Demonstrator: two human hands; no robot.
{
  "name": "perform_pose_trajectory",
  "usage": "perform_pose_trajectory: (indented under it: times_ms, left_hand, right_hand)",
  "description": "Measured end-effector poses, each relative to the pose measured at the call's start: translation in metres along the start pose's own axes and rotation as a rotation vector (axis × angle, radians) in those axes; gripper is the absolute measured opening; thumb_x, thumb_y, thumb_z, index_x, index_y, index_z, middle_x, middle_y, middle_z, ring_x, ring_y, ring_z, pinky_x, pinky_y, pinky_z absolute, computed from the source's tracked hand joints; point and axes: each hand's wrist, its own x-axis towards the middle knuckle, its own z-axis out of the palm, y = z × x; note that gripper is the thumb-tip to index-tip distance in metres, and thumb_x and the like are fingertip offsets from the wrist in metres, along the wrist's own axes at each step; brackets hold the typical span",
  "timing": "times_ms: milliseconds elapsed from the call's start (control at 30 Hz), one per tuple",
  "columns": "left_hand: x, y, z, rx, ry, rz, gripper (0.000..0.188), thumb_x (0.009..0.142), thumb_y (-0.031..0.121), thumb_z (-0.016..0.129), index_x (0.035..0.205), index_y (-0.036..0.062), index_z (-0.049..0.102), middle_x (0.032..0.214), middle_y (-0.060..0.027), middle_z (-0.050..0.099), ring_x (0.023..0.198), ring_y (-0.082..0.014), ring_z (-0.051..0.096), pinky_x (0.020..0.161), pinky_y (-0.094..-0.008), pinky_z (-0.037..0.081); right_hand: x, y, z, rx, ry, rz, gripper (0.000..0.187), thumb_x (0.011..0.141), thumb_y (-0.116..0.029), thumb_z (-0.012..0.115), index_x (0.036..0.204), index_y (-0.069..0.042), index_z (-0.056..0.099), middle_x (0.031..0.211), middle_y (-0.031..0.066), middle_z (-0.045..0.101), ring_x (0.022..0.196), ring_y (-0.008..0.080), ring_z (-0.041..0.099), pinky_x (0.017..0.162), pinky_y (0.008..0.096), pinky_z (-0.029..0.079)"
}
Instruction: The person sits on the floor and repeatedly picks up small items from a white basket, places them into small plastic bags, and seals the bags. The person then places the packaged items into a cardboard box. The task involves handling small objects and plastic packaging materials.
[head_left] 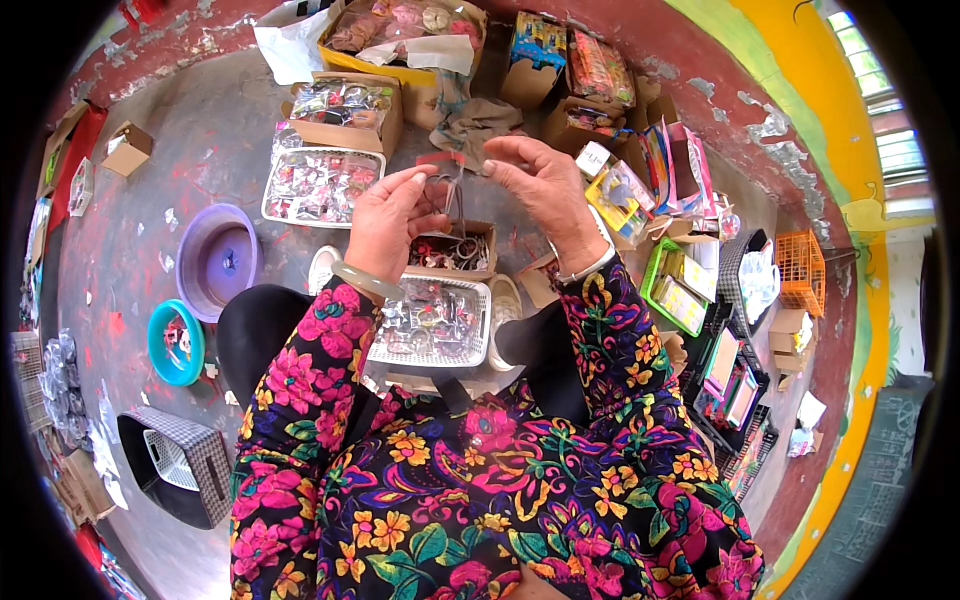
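My left hand (388, 222) is raised in front of me, its thumb and fingertips pinching a small clear plastic packet (452, 190) with a red strip along its top. Dark thin pieces show through the plastic; I cannot make out their kind. Close to the packet's right side, my right hand (548, 192) has its thumb and forefinger apart, with nothing visible between them. Below the hands stands a cardboard box (468, 268) of small loose metal-looking pieces. Nearer to me, a white plastic basket (485, 338) holds several filled clear packets.
Beyond my left hand is another white basket (268, 205) of packets. Purple (190, 262) and teal basins (156, 345) stand on the floor at left. Filled cartons (395, 130) line the back. A green tray (655, 290), a black crate (700, 395) and an orange basket (800, 262) are at right.
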Motion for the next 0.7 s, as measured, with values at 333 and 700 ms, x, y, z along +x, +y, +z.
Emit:
perform_pose_trajectory:
  times_ms: [333, 700]
  left_hand:
    - [-0.001, -0.004, 0.004, 0.085, -0.057, 0.030, 0.026, 0.092, 0.016, 0.046, 0.114, 0.0028, 0.053, 0.099, -0.0088, 0.062, 0.091, -0.0152, 0.061, 0.070, -0.0245, 0.052]
    - [0.000, 0.008, -0.006, 0.121, 0.139, 0.148, 0.028, 0.093, 0.023, 0.045, 0.111, 0.0032, 0.054, 0.105, -0.0079, 0.061, 0.100, -0.0143, 0.057, 0.069, -0.0247, 0.046]
  right_hand:
    - [-0.003, 0.001, 0.006, 0.115, -0.105, 0.146, 0.018, 0.079, -0.014, 0.066, 0.088, 0.001, 0.067, 0.071, -0.0022, 0.061, 0.066, 0.0046, 0.052, 0.059, 0.0186, 0.040]
    - [0.006, 0.001, -0.016, 0.042, -0.105, 0.071, 0.013, 0.080, -0.012, 0.063, 0.080, 0.001, 0.066, 0.067, -0.0009, 0.061, 0.061, 0.0042, 0.052, 0.054, 0.0181, 0.040]
